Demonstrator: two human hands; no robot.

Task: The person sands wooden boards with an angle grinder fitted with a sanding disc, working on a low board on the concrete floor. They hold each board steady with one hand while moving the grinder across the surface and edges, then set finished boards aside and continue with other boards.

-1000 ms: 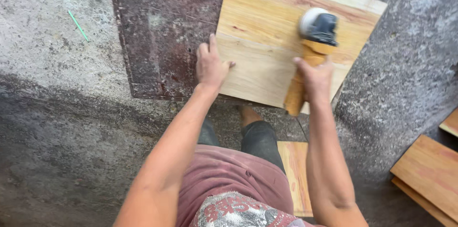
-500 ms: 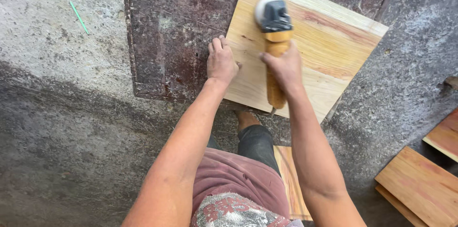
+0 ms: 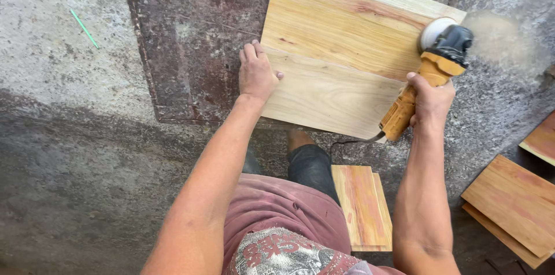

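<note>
Fingers of the right hand (image 3: pixel 430 100) are clenched round the yellow sander (image 3: pixel 425 75), its disc at the right corner of the wooden panel (image 3: pixel 341 55); left hand (image 3: pixel 256 72) lies flat, released, on the panel's left edge. The disc overhangs there and could tip off and gouge the corner. Dusty floor (image 3: pixel 69 136) lies free leftward; stacked boards (image 3: pixel 514 205) crowd the right

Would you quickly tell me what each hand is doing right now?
Left hand: open, pressed flat on the wooden panel.
Right hand: closed around the yellow sander.
</note>
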